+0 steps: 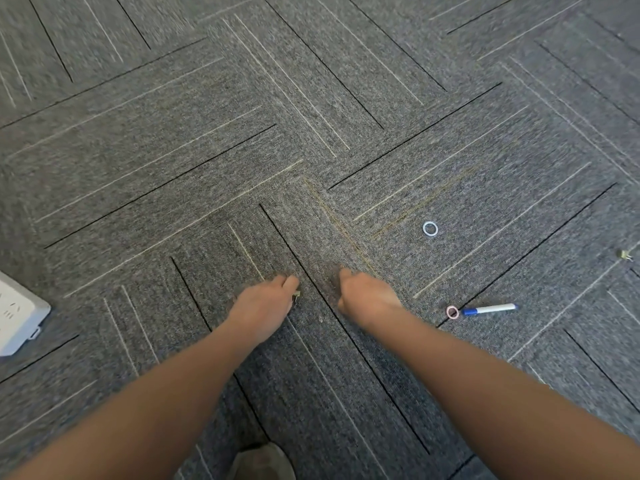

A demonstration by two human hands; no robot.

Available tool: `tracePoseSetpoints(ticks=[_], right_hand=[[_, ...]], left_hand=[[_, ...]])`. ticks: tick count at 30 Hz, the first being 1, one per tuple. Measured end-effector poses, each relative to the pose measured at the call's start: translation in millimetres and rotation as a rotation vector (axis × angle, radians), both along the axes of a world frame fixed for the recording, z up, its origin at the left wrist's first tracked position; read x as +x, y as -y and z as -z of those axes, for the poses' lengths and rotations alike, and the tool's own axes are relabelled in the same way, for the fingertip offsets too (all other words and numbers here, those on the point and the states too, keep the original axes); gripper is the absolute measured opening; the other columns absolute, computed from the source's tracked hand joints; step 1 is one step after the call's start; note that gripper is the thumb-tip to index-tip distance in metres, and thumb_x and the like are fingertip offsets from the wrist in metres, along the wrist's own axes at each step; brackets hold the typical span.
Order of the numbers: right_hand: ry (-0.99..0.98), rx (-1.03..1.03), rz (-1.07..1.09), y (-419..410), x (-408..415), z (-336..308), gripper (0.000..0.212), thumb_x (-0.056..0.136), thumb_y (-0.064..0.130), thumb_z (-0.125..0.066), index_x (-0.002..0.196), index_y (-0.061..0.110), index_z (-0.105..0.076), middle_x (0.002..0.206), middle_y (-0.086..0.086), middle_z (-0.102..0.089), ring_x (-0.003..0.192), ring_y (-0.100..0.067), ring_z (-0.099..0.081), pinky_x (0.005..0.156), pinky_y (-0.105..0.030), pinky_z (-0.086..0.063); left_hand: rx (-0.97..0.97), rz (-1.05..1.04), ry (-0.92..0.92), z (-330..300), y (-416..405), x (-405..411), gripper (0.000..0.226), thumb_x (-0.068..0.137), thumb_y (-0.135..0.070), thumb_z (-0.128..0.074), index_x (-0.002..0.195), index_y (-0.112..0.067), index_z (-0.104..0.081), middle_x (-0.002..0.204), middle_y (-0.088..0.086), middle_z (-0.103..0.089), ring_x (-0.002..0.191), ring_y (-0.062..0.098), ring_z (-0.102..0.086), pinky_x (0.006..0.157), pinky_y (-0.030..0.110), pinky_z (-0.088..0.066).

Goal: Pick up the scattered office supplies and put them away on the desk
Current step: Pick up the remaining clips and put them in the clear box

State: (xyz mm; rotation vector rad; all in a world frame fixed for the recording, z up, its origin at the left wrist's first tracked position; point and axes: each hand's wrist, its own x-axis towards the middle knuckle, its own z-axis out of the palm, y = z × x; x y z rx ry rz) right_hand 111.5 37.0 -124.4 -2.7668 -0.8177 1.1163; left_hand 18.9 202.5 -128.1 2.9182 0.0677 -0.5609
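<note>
On grey carpet [207,150], left hand [265,306] pinches a small clip [296,295]; right hand [363,294] curled — grip unclear; rings [430,229] [452,312], pen [490,309] and another clip [625,255] lie rightward.

Carpet floor [311,116]: mottled grey pile, laid in a herringbone of tiles, crossed by thin black and pale cream stripes.
Plastic ring on the carpet [430,229]: light blue.
Second small ring beside the pen [452,312]: pink.
Marker pen [490,309]: white barrel, blue cap and blue tail end.
Small clip at the right edge [625,255]: pale yellow-green with silvery parts.
Small clip at the left hand's fingers [296,296]: dark body, yellowish tip.
Power strip at the left edge [17,317]: white top, light grey sides.
Shoe at the bottom edge [263,462]: dull olive-tan.
</note>
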Motion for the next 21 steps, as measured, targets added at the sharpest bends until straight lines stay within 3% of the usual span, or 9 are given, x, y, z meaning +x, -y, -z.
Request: tracePoseSetpoints(ticks=[2,7,11,16,21], right_hand=[[0.058,-0.019,-0.019,6.2,3.1,-0.5,0.029,0.095,0.011,-0.055,0.122,0.009,-0.043,0.075,-0.002,-0.056,0.062,-0.015,-0.059,0.056,-0.034,-0.059],[0.075,0.037,0.015,21.3,21.5,-7.9,0.014,0.1,0.024,-0.047,0.106,0.01,-0.048,0.076,0.0,-0.057,0.061,-0.012,-0.06,0.051,-0.028,-0.058],[0.067,0.07,0.061,30.6,32.5,-10.2,0.01,0.101,0.018,-0.04,0.105,0.012,-0.048,0.074,-0.001,-0.057,0.056,-0.011,-0.056,0.048,-0.024,-0.055],[0.07,0.114,0.111,42.0,33.7,-11.6,0.009,0.101,0.019,-0.04,0.096,0.015,-0.046,0.073,0.0,-0.056,0.053,-0.009,-0.052,0.047,-0.022,-0.054],[0.105,0.129,0.088,42.4,30.4,-16.3,0.007,0.101,0.02,-0.04,0.097,0.016,-0.043,0.073,-0.002,-0.058,0.054,-0.011,-0.055,0.048,-0.028,-0.057]], left_hand=[[-0.006,0.007,0.001,-0.6,2.3,-2.3,0.032,0.098,-0.012,-0.038,0.13,-0.013,-0.04,0.1,0.003,-0.056,0.074,0.016,-0.054,0.058,0.026,-0.041],[-0.013,-0.073,-0.024,3.1,3.2,-2.2,0.019,0.102,-0.022,-0.034,0.114,-0.013,-0.046,0.099,0.003,-0.051,0.067,0.012,-0.048,0.056,0.024,-0.037],[0.016,-0.071,-0.028,8.6,6.8,-1.9,0.032,0.1,-0.038,-0.026,0.108,-0.014,-0.044,0.1,0.005,-0.051,0.069,0.014,-0.052,0.056,0.026,-0.041],[0.011,-0.027,-0.07,5.8,10.5,-6.8,0.046,0.093,-0.056,-0.032,0.112,-0.015,-0.041,0.102,0.005,-0.048,0.077,0.014,-0.054,0.059,0.024,-0.043],[0.037,0.036,-0.055,5.1,19.0,-10.2,0.03,0.1,-0.039,-0.033,0.113,-0.015,-0.041,0.105,0.007,-0.048,0.075,0.015,-0.05,0.058,0.025,-0.04]])
